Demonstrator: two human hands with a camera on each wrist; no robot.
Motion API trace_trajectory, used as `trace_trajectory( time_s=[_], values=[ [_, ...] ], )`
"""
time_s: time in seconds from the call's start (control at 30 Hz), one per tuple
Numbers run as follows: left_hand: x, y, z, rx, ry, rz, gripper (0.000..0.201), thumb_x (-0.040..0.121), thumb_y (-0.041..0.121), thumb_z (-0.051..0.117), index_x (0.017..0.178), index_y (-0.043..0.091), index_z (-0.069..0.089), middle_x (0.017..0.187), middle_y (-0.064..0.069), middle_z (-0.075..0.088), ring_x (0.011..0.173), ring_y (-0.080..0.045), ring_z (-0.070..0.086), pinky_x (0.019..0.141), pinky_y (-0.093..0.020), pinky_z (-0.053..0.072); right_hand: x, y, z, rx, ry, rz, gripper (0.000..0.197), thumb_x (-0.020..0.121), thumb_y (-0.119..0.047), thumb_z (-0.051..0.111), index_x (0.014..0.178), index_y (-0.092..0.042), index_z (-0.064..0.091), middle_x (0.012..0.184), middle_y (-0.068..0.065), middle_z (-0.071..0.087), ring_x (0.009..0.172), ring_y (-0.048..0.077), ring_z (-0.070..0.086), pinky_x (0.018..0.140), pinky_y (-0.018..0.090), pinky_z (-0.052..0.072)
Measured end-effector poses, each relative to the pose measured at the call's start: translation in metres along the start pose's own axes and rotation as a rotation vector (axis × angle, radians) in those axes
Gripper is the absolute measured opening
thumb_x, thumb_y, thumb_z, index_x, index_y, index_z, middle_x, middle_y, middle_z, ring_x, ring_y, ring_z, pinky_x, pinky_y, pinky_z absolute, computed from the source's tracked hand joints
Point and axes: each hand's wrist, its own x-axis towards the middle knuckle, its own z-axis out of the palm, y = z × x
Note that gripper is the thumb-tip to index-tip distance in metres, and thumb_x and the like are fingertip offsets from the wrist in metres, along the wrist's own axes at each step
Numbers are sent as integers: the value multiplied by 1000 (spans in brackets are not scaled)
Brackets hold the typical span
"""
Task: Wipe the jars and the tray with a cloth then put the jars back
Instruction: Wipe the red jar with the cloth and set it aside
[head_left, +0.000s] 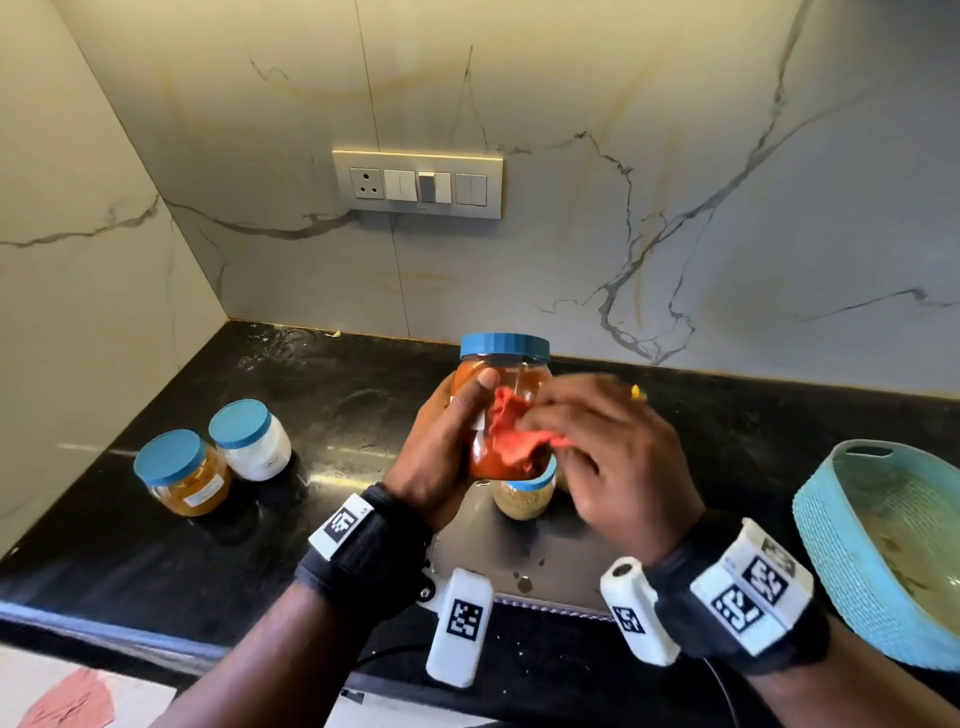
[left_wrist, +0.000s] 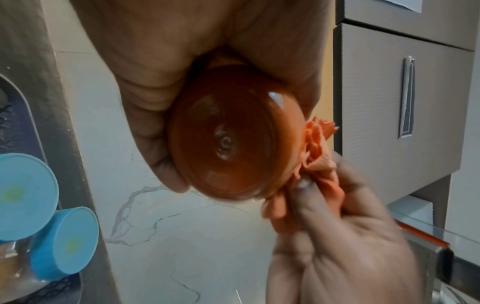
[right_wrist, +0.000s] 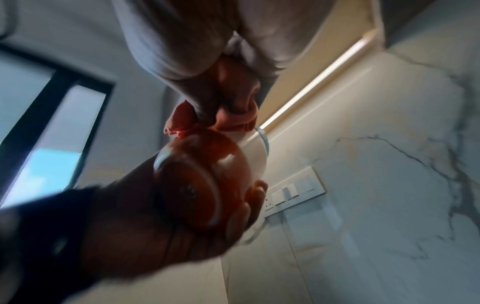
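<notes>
From the head view we see the left hand (head_left: 441, 447) wrapped around a clear, blue-lidded jar (head_left: 501, 387) of red powder, held above the black stone counter (head_left: 322, 405). The right hand (head_left: 608, 447) bunches a crumpled orange cloth (head_left: 511, 434) against its side.

The left wrist view shows the jar's round, glossy base.

The right wrist view shows veined marble wall (right_wrist: 376, 185).

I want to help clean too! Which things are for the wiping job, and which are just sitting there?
For the job:
- red-filled jar with blue lid, held in the left hand
- crumpled red cloth, gripped by the right hand
- yellow-filled jar, white-filled jar, and small grain-filled jar
- light blue woven plastic tray

Just lying about:
- wall switch panel
- black stone counter
</notes>
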Motion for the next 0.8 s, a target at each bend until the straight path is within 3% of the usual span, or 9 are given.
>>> trace_trajectory(
  time_s=[0.13,0.2,0.27,0.33,0.43,0.53,0.63,0.73,0.8],
  values=[
    [0,0,3,-35,4,56,85,79,56,78,142,6,51,135,-26,60,119,-37,61,92,-48,52,19,18,1,222,139,239,26,81,11,71,99,-7,75,105,4,69,104,17,66,91,34,55],
    [3,3,11,-59,-6,52,77,82,53,75,140,6,55,133,-27,62,116,-38,63,90,-47,54,12,14,-4,274,187,315,26,80,10,72,99,-7,73,105,3,68,104,16,66,90,36,55],
    [5,10,13,-100,-19,27,68,82,51,70,134,8,61,122,-22,68,105,-31,68,84,-43,58,-2,1,-2,260,170,281,29,77,14,72,97,-7,73,108,1,67,104,15,66,88,33,55],
    [6,14,13,-107,-23,10,78,78,55,73,138,7,57,114,-19,68,99,-28,68,83,-40,58,-17,-10,-2,199,108,189,32,76,16,71,97,-7,75,110,1,67,104,16,66,88,33,54],
    [7,14,16,-82,-30,24,98,70,62,80,144,6,51,118,-21,65,102,-29,66,85,-42,57,-21,-4,-9,145,57,92,30,76,15,68,95,-7,76,110,2,67,102,18,65,88,34,54],
    [5,11,22,-67,-76,13,96,71,63,80,143,7,52,125,-22,66,104,-30,69,78,-42,59,-3,12,-14,182,149,164,30,73,19,72,91,-4,74,103,5,67,100,20,65,87,31,52],
    [4,5,26,-53,-55,6,91,70,60,82,141,11,52,126,-21,67,107,-30,70,79,-44,59,17,25,-17,261,247,272,29,78,17,68,96,-5,72,102,7,68,101,17,65,90,30,53],
    [3,6,26,-84,-46,-32,69,78,57,74,130,14,63,119,-19,71,101,-29,72,77,-44,60,15,22,-17,326,218,311,28,80,15,68,98,-6,71,104,4,68,102,15,65,88,34,55],
    [3,7,22,-119,-38,-45,78,72,61,78,130,11,64,118,-21,70,99,-30,71,78,-43,60,4,11,-17,312,171,268,27,78,14,71,96,-7,73,104,3,67,103,14,65,87,31,54]
  ],
)
